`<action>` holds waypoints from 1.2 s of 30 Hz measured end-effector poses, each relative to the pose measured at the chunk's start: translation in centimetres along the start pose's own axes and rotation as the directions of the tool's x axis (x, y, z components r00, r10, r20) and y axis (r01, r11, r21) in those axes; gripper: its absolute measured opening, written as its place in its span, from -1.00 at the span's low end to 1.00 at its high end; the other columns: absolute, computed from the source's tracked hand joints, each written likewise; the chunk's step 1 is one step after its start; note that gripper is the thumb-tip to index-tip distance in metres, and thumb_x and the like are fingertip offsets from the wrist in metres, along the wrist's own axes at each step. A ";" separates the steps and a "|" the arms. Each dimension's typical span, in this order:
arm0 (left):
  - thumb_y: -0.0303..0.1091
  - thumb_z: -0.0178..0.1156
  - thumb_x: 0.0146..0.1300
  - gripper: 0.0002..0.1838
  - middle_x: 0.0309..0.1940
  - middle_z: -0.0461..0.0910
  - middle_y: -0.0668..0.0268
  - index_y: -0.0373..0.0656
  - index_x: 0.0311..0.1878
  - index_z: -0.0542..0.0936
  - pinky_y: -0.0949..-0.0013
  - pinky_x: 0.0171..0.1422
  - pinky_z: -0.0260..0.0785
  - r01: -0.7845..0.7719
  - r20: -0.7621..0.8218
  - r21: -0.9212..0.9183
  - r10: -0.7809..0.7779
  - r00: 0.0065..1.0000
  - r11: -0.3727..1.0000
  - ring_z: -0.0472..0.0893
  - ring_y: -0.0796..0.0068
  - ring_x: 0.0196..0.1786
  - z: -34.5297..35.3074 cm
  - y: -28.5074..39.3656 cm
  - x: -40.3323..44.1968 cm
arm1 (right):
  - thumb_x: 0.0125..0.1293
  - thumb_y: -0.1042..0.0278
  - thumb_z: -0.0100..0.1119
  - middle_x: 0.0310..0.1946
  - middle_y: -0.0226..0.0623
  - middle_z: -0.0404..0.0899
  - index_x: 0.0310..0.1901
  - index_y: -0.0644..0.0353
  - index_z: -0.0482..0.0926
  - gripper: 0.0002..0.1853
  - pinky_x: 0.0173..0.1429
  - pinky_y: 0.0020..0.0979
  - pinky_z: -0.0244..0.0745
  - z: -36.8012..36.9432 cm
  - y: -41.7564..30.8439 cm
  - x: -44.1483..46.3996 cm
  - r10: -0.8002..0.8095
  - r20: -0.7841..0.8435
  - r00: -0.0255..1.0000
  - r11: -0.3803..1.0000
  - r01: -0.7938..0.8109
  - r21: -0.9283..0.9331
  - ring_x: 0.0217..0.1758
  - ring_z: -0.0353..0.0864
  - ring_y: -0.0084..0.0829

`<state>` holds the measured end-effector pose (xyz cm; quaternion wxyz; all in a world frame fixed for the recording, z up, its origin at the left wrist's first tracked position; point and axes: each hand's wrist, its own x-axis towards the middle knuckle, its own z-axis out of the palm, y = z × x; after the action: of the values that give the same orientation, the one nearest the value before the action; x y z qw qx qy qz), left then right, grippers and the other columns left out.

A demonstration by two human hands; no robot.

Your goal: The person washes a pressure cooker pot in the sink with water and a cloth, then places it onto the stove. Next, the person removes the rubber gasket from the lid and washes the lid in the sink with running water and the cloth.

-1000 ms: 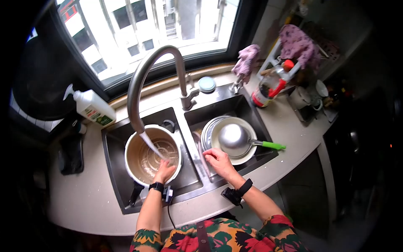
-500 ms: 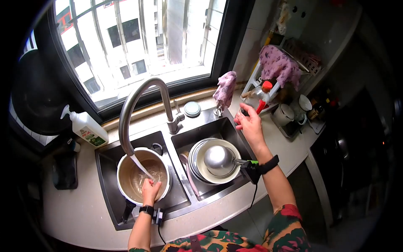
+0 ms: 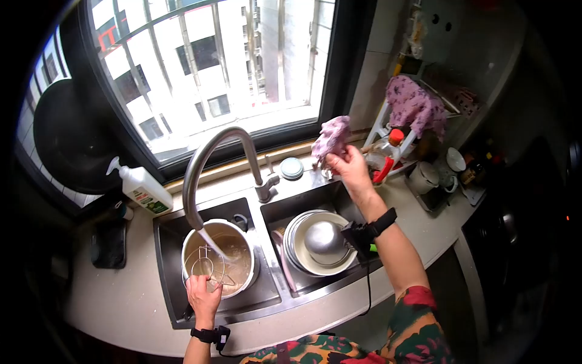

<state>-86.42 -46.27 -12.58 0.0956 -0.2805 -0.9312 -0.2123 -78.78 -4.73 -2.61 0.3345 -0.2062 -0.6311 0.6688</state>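
Observation:
My left hand [image 3: 203, 297] is closed on a round wire rack [image 3: 208, 264], held at the near left rim of the pot [image 3: 244, 284] in the left basin. Water runs from the curved faucet [image 3: 189, 188] into the pot, where cloudy water lies. My right hand [image 3: 350, 167] is raised behind the right basin, its fingers pinched on the lower part of a pink cloth [image 3: 333, 134]. Below it, stacked bowls [image 3: 295, 246] hold a metal ladle [image 3: 323, 241] with a green handle. A pink utensil [image 3: 285, 264] leans beside the bowls.
A white pump bottle [image 3: 144, 189] stands left of the sink. Behind it are a round lid [image 3: 291, 168] and the window. At right are a red-capped bottle [image 3: 388, 148], a second pink cloth [image 3: 414, 104] on a rack, and cups [image 3: 424, 177] on a tray.
The wire rack has come up out of the pot's water in my left hand, which moved left and nearer the rim. My right hand has gone from above the bowls up to the pink cloth and taken hold.

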 end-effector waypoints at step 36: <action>-0.17 0.32 -0.06 -0.22 0.19 0.20 0.12 -0.16 0.22 0.18 0.21 0.26 0.09 0.202 0.086 -0.600 -0.189 0.978 0.774 0.24 0.20 0.21 -12.3 -18.8 -5.2 | 0.08 0.35 0.17 -0.76 -0.26 0.42 -0.56 0.30 0.40 -0.78 -0.65 -0.51 0.30 32.3 -3.1 -25.7 0.203 0.703 0.681 0.794 0.306 -0.526 -0.74 0.43 -0.56</action>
<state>-92.00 -68.50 -9.55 -0.0313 -0.2000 -0.8392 -0.5048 -82.98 -45.86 0.51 -0.0097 0.0011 -0.8956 0.4448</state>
